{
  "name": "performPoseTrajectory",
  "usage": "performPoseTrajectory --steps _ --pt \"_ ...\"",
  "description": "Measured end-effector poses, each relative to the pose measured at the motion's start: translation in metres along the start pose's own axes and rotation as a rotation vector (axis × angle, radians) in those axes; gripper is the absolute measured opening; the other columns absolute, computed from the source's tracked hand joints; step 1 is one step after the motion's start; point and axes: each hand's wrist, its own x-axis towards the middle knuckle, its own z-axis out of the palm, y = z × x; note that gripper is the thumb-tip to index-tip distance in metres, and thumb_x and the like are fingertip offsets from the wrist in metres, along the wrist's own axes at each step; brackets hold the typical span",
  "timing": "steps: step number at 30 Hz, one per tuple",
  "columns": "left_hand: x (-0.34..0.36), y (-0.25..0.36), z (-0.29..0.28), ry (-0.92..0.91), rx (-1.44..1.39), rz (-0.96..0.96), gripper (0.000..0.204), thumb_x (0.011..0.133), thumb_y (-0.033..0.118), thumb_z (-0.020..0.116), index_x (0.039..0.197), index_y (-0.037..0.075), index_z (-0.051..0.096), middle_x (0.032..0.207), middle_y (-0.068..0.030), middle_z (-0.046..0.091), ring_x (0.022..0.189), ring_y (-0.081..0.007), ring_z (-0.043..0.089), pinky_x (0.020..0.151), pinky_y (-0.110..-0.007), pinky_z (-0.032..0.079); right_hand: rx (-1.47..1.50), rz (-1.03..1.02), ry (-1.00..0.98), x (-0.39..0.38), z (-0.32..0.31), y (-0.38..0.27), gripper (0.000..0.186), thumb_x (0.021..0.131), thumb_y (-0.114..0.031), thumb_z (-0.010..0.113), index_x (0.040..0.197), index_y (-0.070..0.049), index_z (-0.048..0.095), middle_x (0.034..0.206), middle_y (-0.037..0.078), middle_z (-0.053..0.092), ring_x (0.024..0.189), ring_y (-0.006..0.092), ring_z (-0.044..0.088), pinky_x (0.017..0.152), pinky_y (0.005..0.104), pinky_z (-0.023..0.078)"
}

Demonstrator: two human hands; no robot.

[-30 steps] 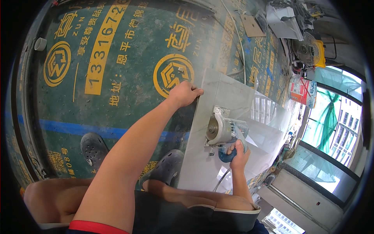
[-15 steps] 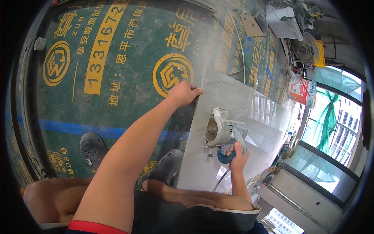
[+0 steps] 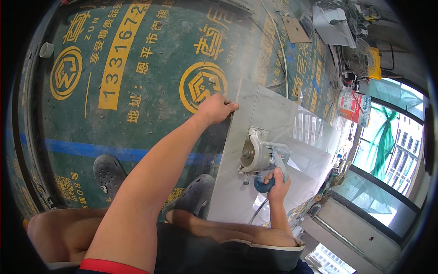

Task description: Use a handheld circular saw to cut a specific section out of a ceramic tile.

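Green floor, tile (image 3: 269,137) (grey), saw (image 3: 260,155) seemingly in right hand (image 3: 276,180)

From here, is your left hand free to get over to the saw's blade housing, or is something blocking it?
Probably yes: the left hand rests on the tile edge, and only bare tile lies between it and the saw, which the right hand grips.

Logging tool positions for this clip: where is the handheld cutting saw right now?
In the head view, the handheld cutting saw sits right of centre on the large grey tile, gripped by the right hand; the left hand presses the tile's left edge.
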Motion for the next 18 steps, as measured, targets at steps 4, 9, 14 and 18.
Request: performPoseTrajectory --steps 4,9,14,18 --pt "0.0012 0.0015 -0.0011 -0.031 0.003 -0.004 0.043 0.093 0.044 0.065 0.1 0.003 0.075 0.089 -0.0163 0.073 0.086 -0.032 0.069 0.08 -0.04 0.05 0.028 -0.013 -0.017 -0.0004 -0.0027 0.0037 0.027 0.098 -0.022 0.062 0.089 0.003 0.06 0.069 0.007 0.056 0.058 0.0168 0.056 0.057 0.0311 0.046" --pt "0.0023 -0.0007 -0.0006 -0.022 0.008 0.003 0.042 0.093 0.043 0.065 0.101 0.003 0.075 0.088 -0.0159 0.073 0.085 -0.0317 0.068 0.08 -0.04 0.05 0.015 -0.011 -0.011 -0.0028 -0.0007 0.0033 0.027 0.098 -0.023 0.062 0.089 0.003 0.06 0.069 0.007 0.056 0.058 0.0165 0.056 0.058 0.0308 0.046" --pt "0.0022 0.001 -0.0005 -0.046 -0.026 0.009 0.042 0.093 0.043 0.065 0.101 0.003 0.075 0.089 -0.0161 0.073 0.086 -0.0317 0.069 0.08 -0.04 0.051 -0.006 -0.016 -0.002 -0.0025 -0.0069 0.0079 0.028 0.098 -0.023 0.062 0.088 0.003 0.06 0.068 0.007 0.057 0.058 0.0165 0.056 0.057 0.0308 0.046" --pt "0.0 0.0022 -0.0017 -0.017 0.01 0.005 0.043 0.093 0.044 0.065 0.101 0.004 0.076 0.089 -0.016 0.073 0.086 -0.0318 0.069 0.081 -0.04 0.051 -0.006 -0.018 -0.006 -0.0038 -0.0058 0.0088 0.028 0.098 -0.023 0.062 0.087 0.003 0.06 0.068 0.007 0.057 0.058 0.0166 0.057 0.057 0.0307 0.046"
